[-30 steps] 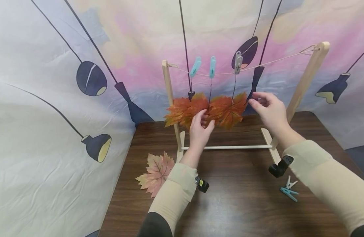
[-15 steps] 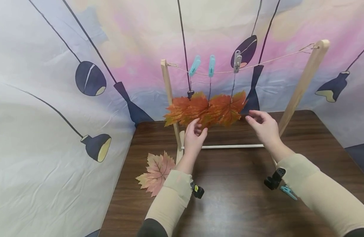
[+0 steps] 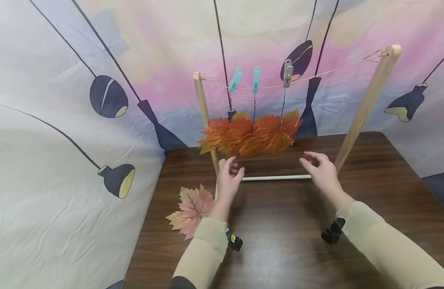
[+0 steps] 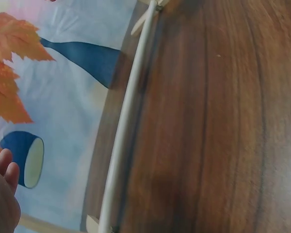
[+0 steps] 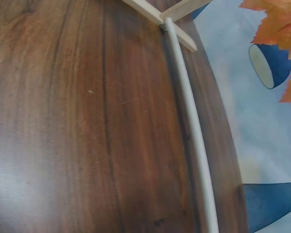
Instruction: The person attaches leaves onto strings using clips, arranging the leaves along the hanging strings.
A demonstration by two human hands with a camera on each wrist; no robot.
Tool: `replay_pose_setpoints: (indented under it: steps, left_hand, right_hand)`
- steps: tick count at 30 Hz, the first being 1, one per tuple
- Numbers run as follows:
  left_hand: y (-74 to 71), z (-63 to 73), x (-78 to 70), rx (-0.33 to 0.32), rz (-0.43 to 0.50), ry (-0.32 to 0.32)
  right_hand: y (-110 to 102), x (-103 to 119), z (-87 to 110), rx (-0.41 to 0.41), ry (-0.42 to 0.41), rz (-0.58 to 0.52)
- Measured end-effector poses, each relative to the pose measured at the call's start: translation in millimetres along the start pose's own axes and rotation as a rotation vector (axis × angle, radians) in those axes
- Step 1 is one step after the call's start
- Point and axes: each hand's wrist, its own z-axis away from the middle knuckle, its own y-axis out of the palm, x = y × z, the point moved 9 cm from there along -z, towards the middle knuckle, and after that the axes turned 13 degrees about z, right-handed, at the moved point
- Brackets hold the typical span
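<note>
Orange maple leaves (image 3: 240, 134) hang by their stems from a string, clipped with two light-blue clothespins (image 3: 256, 79) and a grey one (image 3: 287, 74). My left hand (image 3: 230, 180), empty with loosely bent fingers, hovers just below the left leaves. To the right and lower than the leaves, my right hand (image 3: 322, 170) is also empty, thumb and fingers apart. The left wrist view catches part of my left hand (image 4: 2, 194) near leaf tips (image 4: 7, 92). In the right wrist view my right hand is out of sight. A pinkish maple leaf (image 3: 193, 210) lies on the table by my left forearm.
The string runs between two wooden posts (image 3: 366, 108) joined low down by a white rod (image 3: 276, 178). They stand on a dark brown wooden table (image 3: 276, 241). Behind hangs a painted cloth backdrop (image 3: 164, 48) with lamp pictures.
Both hands have come down and away from the hanging leaves, toward the table. My right forearm now covers the loose clothespins seen earlier on the table. The hanging leaves stay clipped.
</note>
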Motion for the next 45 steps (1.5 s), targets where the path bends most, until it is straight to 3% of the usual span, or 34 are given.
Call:
replay_pose_setpoints:
  steps: [7, 13, 16, 24, 32, 35, 45]
  left_hand:
    - [-17.3, 13.6, 23.2, -0.038, -0.058, -0.026]
    - [-31.4, 23.1, 33.8, -0.058, -0.058, -0.026]
    - [-35.9, 27.7, 37.6, -0.042, -0.08, -0.014]
    - [-40.7, 42.6, 41.4, 0.029, -0.259, 0.075]
    - [-49.5, 53.0, 47.8, 0.07, -0.372, 0.106]
    - [-55.0, 55.1, 51.7, 0.083, -0.425, 0.091]
    - [-73.0, 65.0, 59.9, 0.15, -0.449, 0.043]
  right_hand:
    - [15, -23, 12.8, 0.03, 0.041, 0.006]
    - [19, -40, 22.7, 0.014, 0.034, 0.027]
    - [19, -45, 26.4, 0.007, 0.023, 0.027]
    - [16, -57, 37.6, 0.015, 0.033, 0.104]
    - [12, -65, 46.2, 0.009, 0.003, 0.127]
    - [10, -70, 50.3, 0.03, 0.015, 0.134]
    - [4, -83, 60.0, 0.085, 0.012, 0.166]
